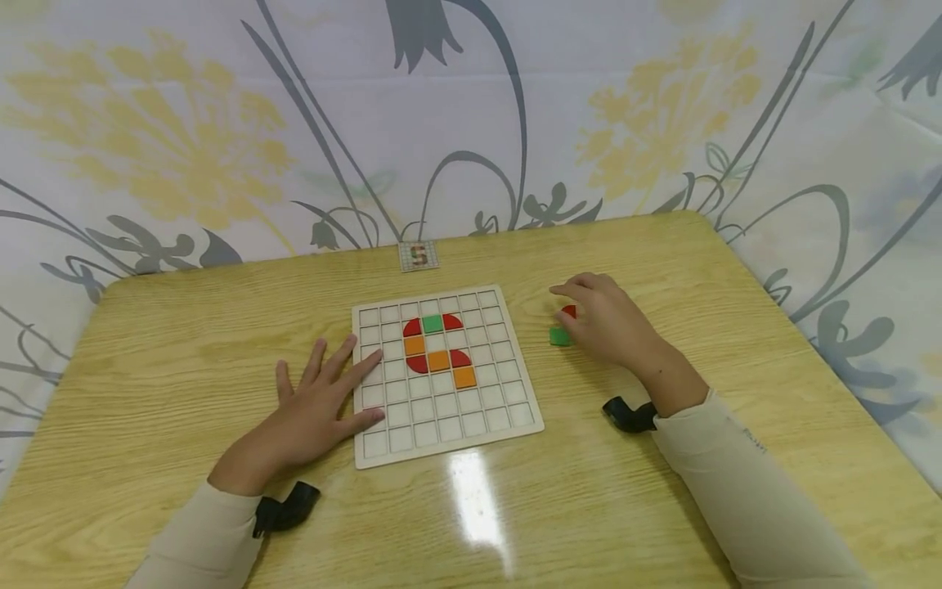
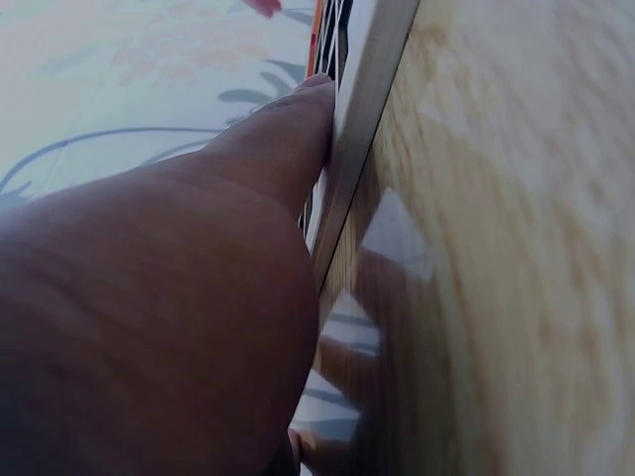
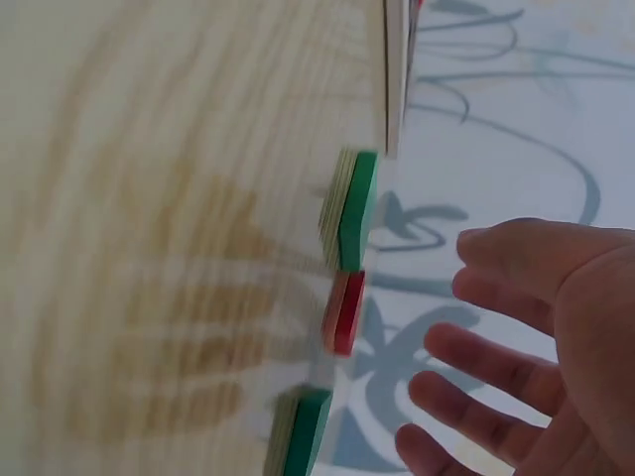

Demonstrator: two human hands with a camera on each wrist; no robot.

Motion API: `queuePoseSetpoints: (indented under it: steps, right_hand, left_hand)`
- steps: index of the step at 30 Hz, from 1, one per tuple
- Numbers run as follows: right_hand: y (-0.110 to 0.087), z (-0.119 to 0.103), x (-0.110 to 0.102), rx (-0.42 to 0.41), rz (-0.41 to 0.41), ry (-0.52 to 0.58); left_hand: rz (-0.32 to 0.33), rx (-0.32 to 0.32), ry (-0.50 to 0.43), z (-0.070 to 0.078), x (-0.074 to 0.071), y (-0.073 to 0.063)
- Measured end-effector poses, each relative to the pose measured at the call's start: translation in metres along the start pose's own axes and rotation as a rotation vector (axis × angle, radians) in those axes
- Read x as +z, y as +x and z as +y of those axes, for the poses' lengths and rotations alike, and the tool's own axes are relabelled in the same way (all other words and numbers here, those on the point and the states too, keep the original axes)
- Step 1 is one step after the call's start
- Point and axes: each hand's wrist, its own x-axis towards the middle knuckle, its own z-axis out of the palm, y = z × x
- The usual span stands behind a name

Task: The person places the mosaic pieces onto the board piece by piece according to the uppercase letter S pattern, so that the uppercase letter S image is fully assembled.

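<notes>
A pale wooden grid board (image 1: 449, 450) lies on the table, bearing red rounded, orange square and green square tiles in an S-like figure. My left hand (image 1: 312, 413) rests at its left edge, fingers spread, with some fingertips and the thumb on the board. To the right of the board, my right hand (image 1: 611, 323) hovers over loose pieces, its fingers loosely bent and holding nothing. Under it show a green tile (image 1: 559, 336) and a red piece (image 1: 569, 311). The right wrist view reveals a second green tile (image 3: 305, 433) that the hand hides from the head view.
Behind the board lies a small card (image 1: 418, 256) printed with a similar figure on a grid. A flower-patterned cloth (image 1: 471, 123) rises along the table's back edge. Black wrist-worn devices (image 1: 290, 509) sit at both sleeves.
</notes>
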Motion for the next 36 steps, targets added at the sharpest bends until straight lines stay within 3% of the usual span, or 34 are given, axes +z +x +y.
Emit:
queuePoseSetpoints:
  steps: [9,14,30,36]
  right_hand:
    - [0.0,0.025,-0.008,0.085,-0.098,0.046]
    - [0.0,0.032,-0.003,0.09,-0.167,0.048]
    - [0.001,0.03,0.001,0.059,-0.148,-0.001]
    - [0.003,0.028,0.001,0.082,-0.128,0.052]
  left_hand:
    - [0.001,0.002,0.005,0.0,0.0,0.002]
    - [-0.007,0.003,0.006,-0.001,0.0,0.002]
    - [-0.008,0.0,0.004,0.001,-0.001,0.001]
    - [-0.01,-0.003,0.006,0.0,-0.001,0.001]
